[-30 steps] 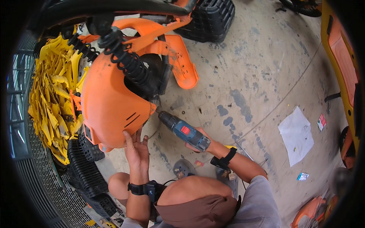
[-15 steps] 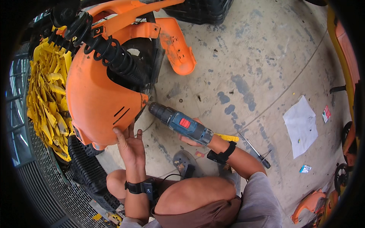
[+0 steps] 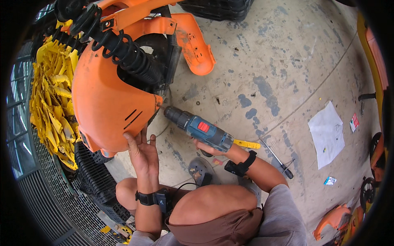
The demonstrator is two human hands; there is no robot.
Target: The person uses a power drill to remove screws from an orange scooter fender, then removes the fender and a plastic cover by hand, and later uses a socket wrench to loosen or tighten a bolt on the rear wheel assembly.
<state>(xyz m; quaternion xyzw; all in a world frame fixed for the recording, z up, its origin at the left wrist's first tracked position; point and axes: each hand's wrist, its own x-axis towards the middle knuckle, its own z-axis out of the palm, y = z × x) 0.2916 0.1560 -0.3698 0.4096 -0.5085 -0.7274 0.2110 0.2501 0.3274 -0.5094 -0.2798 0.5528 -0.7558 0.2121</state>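
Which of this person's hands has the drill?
The right hand holds the blue drill; the left hand instead touches the orange shell near its lower edge.

yellow plastic panels (image 3: 55,110) piled at left, black crate (image 3: 219,9) top centre, black slatted crates (image 3: 97,178) lower left, white paper sheet (image 3: 327,133) at right, red-and-white packet (image 3: 354,122) near it, blue-and-white wrapper (image 3: 329,181) lower right

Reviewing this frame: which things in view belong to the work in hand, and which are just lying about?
In the work:
- blue drill, held in the right hand
- orange shell, with the left hand against its lower edge

Apparently just lying about:
- white sheet
- long-shafted tool
- yellow pieces
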